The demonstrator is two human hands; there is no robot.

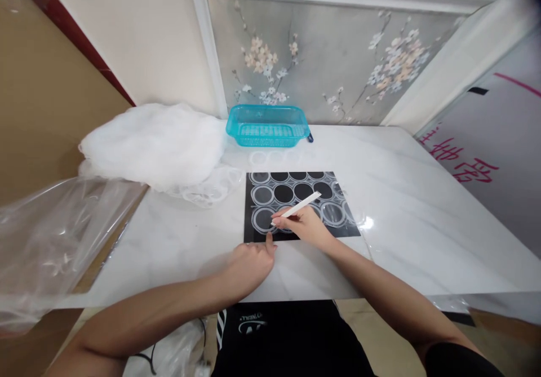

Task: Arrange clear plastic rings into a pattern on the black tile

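Observation:
My right hand [306,226] is closed around a slim white pen-shaped tool [302,203], its lower end at a ring near the sheet's front left. Below it lies a black sheet [249,233] covered with rows of clear, pale-edged circles; some circles look plain black inside. My left hand [253,261] rests at the sheet's front edge. Its index finger is stretched out and touches the sheet beside the same ring, while the other fingers are curled with nothing visible in them. Exactly what the tool's tip touches is too small to make out.
A turquoise plastic basket [270,134] stands by the wall. Left of it is a heap of thin white material [156,143], with clear plastic film [54,236] hanging at the left. Faint clear rings [276,157] lie behind the sheet on the white marbled table [422,225].

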